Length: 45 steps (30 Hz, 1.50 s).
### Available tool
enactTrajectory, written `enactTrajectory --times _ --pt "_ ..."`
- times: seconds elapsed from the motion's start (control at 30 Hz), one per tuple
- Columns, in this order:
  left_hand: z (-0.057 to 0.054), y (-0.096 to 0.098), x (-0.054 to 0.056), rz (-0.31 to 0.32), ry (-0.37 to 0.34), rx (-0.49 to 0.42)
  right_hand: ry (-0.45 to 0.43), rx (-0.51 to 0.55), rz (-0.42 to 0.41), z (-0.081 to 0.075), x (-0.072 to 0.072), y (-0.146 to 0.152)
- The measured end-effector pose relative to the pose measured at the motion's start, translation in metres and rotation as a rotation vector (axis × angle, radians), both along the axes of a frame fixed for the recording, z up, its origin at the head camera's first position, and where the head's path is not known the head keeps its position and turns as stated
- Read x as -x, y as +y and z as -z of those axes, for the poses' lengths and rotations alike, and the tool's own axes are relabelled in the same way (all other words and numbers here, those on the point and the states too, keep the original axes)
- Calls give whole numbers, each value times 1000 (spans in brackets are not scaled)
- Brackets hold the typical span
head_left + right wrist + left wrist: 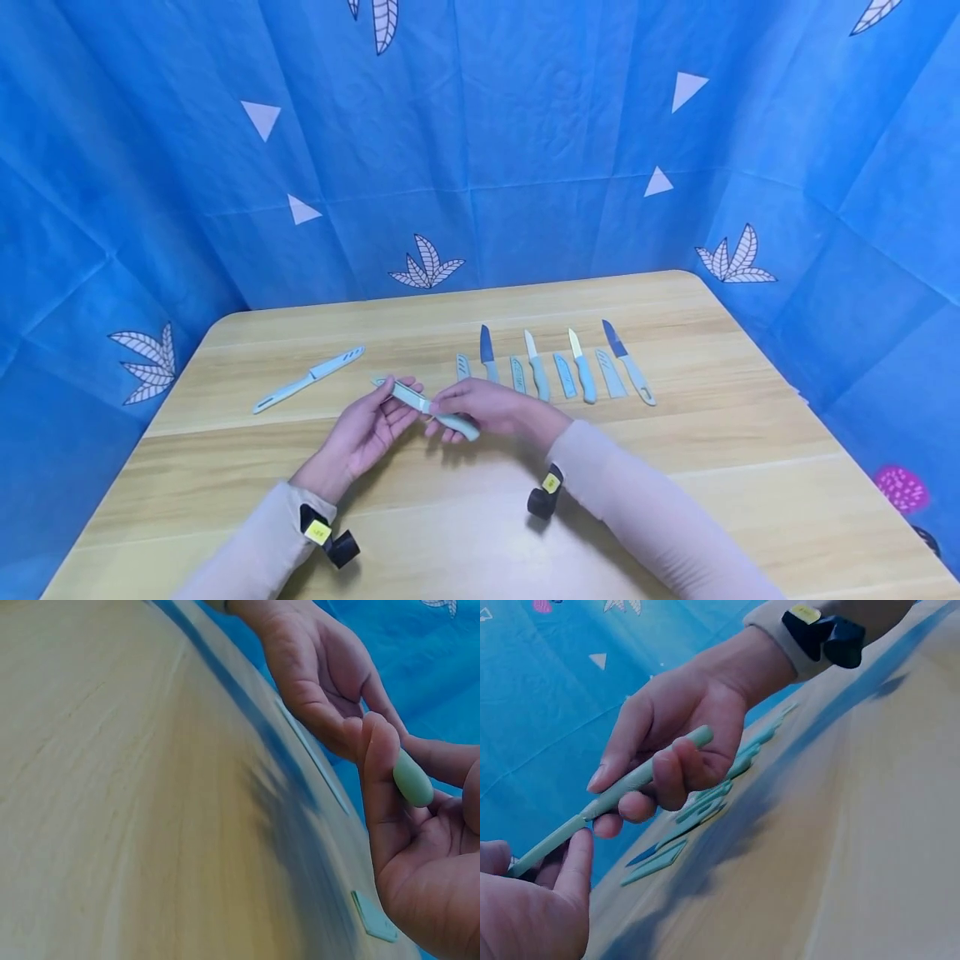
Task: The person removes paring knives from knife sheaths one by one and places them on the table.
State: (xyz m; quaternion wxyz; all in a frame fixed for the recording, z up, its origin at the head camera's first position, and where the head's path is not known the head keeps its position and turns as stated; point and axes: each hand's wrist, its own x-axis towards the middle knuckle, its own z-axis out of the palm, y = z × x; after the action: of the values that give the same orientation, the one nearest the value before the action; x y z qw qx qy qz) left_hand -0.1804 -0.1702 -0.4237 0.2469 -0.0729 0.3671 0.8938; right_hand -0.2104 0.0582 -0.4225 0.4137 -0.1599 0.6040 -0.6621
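Note:
A pale green knife [459, 426], its blade covered by a matching sheath [408, 396], is held above the table between both hands. My left hand [367, 433], palm up, pinches the sheath with the thumb over it and fingers beneath. My right hand [491, 406] grips the handle, thumb near where the sheath meets it. In the left wrist view the handle [634, 784] lies across the right hand's curled fingers, its butt end sticking out. From the right wrist only the rounded handle end [413, 780] shows; the sheath is hidden behind the fingers.
Another sheathed knife [285, 393] lies slanted on the wooden table [465, 517] at left. Toward the right, several bare knives, one with a dark blade [614, 338], alternate with loose sheaths [611, 375]. Blue patterned cloth [525, 125] hangs behind the table and at both sides.

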Motion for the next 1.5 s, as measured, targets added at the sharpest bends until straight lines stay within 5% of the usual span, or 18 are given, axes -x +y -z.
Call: enactTrajectory --times 0.73,1.5 --pt "7 20 -15 -22 -14 -49 76 -52 -110 -4 -1 23" --pt "23 53 -28 -44 12 -28 23 -74 -106 5 -9 56"
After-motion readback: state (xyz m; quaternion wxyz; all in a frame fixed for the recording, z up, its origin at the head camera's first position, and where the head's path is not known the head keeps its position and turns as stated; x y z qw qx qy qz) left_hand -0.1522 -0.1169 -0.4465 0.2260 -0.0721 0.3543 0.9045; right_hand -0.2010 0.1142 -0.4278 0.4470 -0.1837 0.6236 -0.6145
